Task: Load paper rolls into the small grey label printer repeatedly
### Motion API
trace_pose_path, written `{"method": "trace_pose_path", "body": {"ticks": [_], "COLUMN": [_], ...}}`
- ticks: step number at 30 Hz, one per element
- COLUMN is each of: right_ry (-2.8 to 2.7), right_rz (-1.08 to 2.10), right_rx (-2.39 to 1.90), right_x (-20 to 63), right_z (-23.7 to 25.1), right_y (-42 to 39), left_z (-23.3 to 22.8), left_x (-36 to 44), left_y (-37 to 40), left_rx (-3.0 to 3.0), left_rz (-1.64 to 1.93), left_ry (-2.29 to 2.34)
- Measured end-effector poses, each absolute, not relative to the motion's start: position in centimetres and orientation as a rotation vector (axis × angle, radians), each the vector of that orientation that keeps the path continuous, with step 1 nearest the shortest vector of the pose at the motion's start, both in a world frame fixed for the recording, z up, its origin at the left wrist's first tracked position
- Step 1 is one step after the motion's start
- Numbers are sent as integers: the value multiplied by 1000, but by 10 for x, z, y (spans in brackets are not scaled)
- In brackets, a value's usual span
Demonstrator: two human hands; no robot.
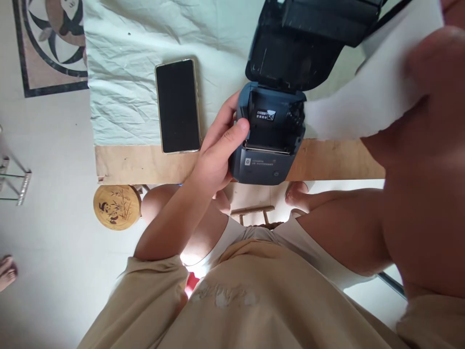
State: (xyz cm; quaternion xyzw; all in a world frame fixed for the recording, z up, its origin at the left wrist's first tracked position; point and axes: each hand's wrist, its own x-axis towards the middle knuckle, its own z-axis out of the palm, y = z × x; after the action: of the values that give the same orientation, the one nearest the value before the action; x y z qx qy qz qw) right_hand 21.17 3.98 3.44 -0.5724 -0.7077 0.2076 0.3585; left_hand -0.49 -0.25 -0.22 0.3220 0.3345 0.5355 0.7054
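My left hand point(221, 140) grips the left side of a small dark blue label printer point(261, 169), thumb over its rim. The printer's black lid point(290, 53) is swung up, showing a bare compartment with a white sticker inside. At the far right, close to the camera, my right hand point(439, 63) is blurred and holds a strip of white paper point(363, 104). The strip's left end reaches the printer's right edge; whether it touches cannot be told. A phone point(178, 106) with a dark screen lies left of my left hand.
A pale green cloth point(123, 63) covers the table, leaving a wooden front edge point(145, 165) bare. A black object point(330, 19) stands behind the lid, partly cut off. Below left is a round wooden stool point(116, 207). Another person's foot point(7, 272) shows at the far left.
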Motion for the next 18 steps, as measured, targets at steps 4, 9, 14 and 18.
{"method": "trace_pose_path", "body": {"ticks": [4, 9, 14, 18], "right_ry": [-1439, -1359, -1609, -1914], "right_rz": [906, 945, 941, 510], "right_rx": [-1161, -1214, -1235, -1360], "right_x": [206, 213, 214, 209], "right_z": [8, -15, -11, 3], "right_y": [43, 38, 29, 18], "left_z": [-1, -1, 0, -1], "left_x": [-2, -1, 0, 2], "left_y": [-4, -5, -5, -5], "left_rx": [757, 750, 710, 707], "left_rz": [1199, 1225, 1224, 1247], "left_ry": [766, 744, 741, 769]}}
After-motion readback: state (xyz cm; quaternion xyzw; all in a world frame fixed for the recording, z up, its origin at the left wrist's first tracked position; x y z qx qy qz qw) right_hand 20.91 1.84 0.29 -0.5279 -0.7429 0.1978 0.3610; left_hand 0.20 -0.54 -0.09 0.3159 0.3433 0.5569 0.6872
